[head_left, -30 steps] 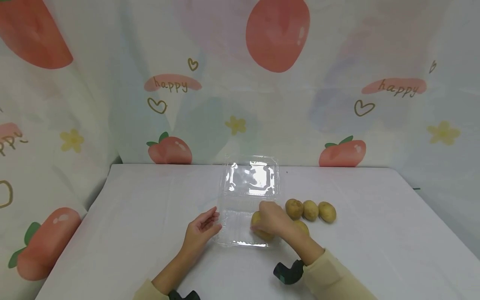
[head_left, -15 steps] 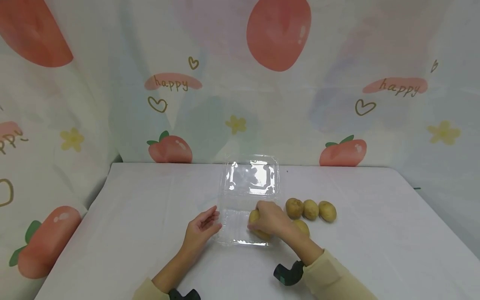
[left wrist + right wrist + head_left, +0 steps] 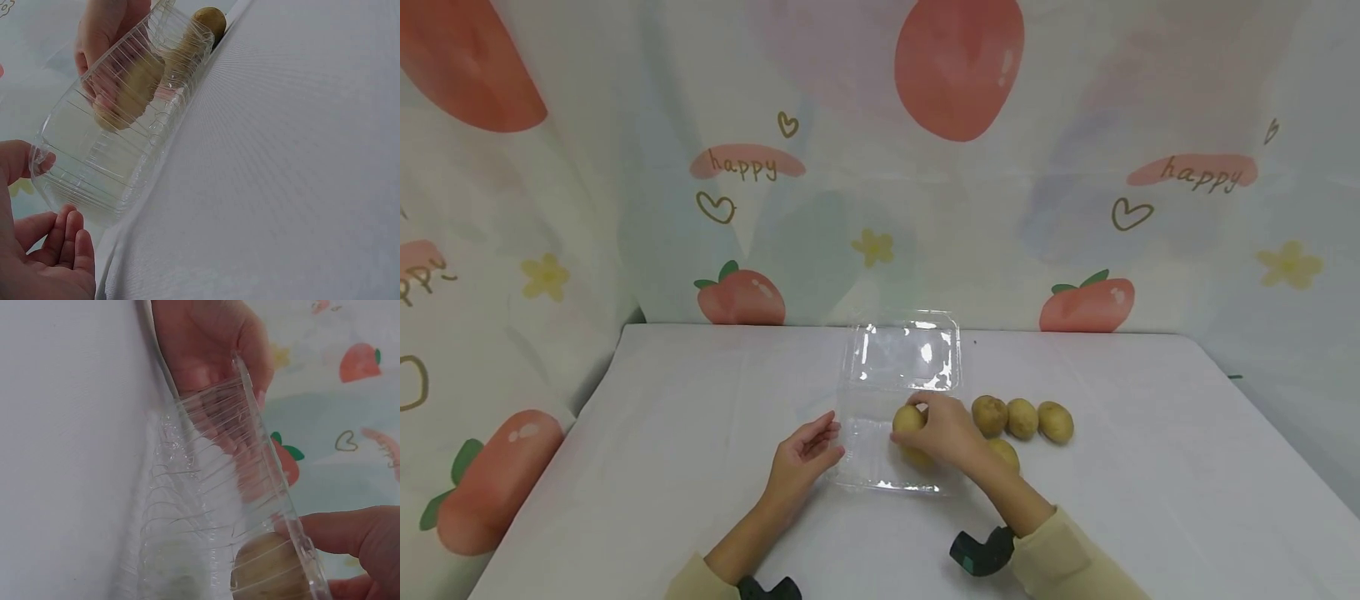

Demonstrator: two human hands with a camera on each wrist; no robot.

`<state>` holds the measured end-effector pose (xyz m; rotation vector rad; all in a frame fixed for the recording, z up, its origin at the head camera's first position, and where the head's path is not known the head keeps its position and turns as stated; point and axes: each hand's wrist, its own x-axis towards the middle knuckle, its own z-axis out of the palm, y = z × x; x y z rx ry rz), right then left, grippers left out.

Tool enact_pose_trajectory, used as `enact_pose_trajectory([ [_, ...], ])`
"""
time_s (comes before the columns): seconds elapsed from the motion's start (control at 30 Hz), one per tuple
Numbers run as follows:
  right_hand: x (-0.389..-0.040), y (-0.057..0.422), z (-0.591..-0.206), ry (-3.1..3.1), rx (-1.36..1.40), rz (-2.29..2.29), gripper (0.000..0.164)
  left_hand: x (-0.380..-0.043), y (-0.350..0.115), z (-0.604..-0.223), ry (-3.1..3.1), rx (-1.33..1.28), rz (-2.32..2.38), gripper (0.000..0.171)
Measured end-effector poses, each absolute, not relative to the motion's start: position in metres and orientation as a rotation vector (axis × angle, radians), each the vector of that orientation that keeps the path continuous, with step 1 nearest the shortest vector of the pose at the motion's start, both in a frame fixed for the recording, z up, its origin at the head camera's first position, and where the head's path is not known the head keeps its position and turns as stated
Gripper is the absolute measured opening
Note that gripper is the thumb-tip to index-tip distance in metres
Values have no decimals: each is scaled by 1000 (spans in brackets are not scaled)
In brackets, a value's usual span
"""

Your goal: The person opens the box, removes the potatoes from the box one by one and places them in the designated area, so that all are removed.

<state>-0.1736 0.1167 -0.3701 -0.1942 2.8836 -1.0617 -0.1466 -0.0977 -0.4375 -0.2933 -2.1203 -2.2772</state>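
A clear plastic container [image 3: 867, 460] lies open on the white table. Inside it, my right hand [image 3: 949, 429] holds a potato [image 3: 909, 419] between curled thumb and fingers. More potato skin shows below the thumb in the head view. At the container's left end, my left hand [image 3: 802, 460] keeps its thumb at the rim and its fingers loosely curled outside the wall, as the left wrist view shows. Through the ribbed wall in the right wrist view, a potato [image 3: 265, 569] appears close beside the right hand's fingers [image 3: 334, 530].
Right of the container, several loose potatoes [image 3: 1022, 419] lie on the table, one partly behind the right forearm. The container's clear lid [image 3: 895, 354] is folded back toward the patterned wall cloth [image 3: 955, 208]. Dark mounts [image 3: 981, 552] sit at both wrists.
My right hand has shifted slightly left and up in the head view with its fingers spread more, so the potato shows more. My left hand has stayed in place.
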Motion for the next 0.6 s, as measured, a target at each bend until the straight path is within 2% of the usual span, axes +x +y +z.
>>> enact_pose_trajectory([
  [0.37, -174, 131, -362, 2762, -102, -1317, 52, -146, -97, -437, -2125, -292, -2269, 50],
  [0.6, -172, 140, -354, 2732, -89, -1369, 47, -146, -97, -435, -2115, -277, -2276, 51],
])
